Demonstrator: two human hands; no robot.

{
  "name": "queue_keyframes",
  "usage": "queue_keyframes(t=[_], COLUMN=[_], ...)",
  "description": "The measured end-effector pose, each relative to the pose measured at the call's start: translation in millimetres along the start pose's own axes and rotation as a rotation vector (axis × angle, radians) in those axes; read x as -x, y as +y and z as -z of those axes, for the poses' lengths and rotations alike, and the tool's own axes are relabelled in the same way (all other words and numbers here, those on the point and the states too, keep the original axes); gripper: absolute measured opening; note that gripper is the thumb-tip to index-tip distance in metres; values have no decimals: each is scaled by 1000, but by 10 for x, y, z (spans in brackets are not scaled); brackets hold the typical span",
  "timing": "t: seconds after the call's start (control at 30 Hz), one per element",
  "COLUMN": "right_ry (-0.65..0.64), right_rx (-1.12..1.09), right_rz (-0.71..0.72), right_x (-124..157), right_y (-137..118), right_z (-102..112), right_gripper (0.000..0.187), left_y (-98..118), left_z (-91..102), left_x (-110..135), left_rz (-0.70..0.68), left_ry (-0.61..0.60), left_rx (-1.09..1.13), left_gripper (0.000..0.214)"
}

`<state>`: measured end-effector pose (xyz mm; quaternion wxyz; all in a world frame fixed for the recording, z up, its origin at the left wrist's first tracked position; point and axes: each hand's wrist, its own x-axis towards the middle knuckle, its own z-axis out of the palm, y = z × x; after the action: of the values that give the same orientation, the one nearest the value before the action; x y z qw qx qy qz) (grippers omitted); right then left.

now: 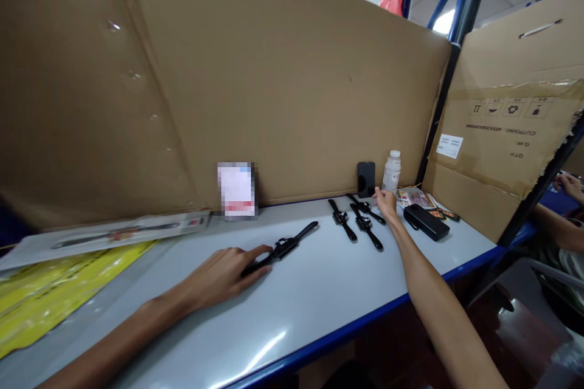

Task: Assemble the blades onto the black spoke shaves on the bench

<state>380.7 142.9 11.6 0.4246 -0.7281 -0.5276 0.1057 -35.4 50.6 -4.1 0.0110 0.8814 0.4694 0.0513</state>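
Note:
My left hand [235,270] is closed round one handle of a black spokeshave [285,247], which it holds at the table top with the other handle pointing away to the right. Three more black spokeshaves lie grouped to the right: one on the left [341,217], one in front [365,223] and one behind [365,204]. Just beyond the rear one is my right hand [387,202], close to the lower right corner of a dark phone [365,179] and the bottle. Its fingers are partly bent, slightly apart, with nothing visible between them.
A clear bottle [391,171] stands against the cardboard wall [292,85]. Right of my hand lie a black case [426,222] and printed packets [416,198]. A blurred white card [237,190] leans at the back. Packaging [114,231] and yellow sheets [68,292] cover the left end.

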Motion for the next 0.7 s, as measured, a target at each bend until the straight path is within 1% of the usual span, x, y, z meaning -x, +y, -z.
queue_keyframes(t=[0.1,0.17,0.2,0.23,0.3,0.33,0.37,0.4,0.47,0.5,0.6,0.7], right_ry=[-24,-81,-146,-247,-496,-584,-623,-609,-503,-430,-218,-101], right_rx=[-183,-290,-355,-434,-616,-691,-746,-775,-785,-749,-547,-407], right_rz=[-27,-6,21,59,136,164,176,175,150,135,106,100], right_x=[23,79,116,157,231,259,277,284,267,245,162,95], right_y=[-138,-266,-333,-396,-499,-533,-553,-560,-536,-508,-383,-241], right_z=[55,97,119,138,164,168,165,155,114,87,-4,-78], right_gripper=[64,67,69,71,77,79,79,78,75,75,75,70], left_y=[34,62,76,87,103,107,109,109,106,103,92,85], left_z=[38,66,78,88,102,106,108,109,108,108,107,104], left_x=[4,7,7,8,8,8,8,9,11,12,13,12], left_rz=[0,4,6,8,6,5,4,4,6,8,13,12], left_ry=[-10,-20,-25,-27,-28,-27,-26,-24,-21,-23,-44,-48], left_rx=[15,9,5,3,3,4,5,7,6,1,-18,-15], left_gripper=[58,57,56,55,54,53,53,53,54,54,56,58])
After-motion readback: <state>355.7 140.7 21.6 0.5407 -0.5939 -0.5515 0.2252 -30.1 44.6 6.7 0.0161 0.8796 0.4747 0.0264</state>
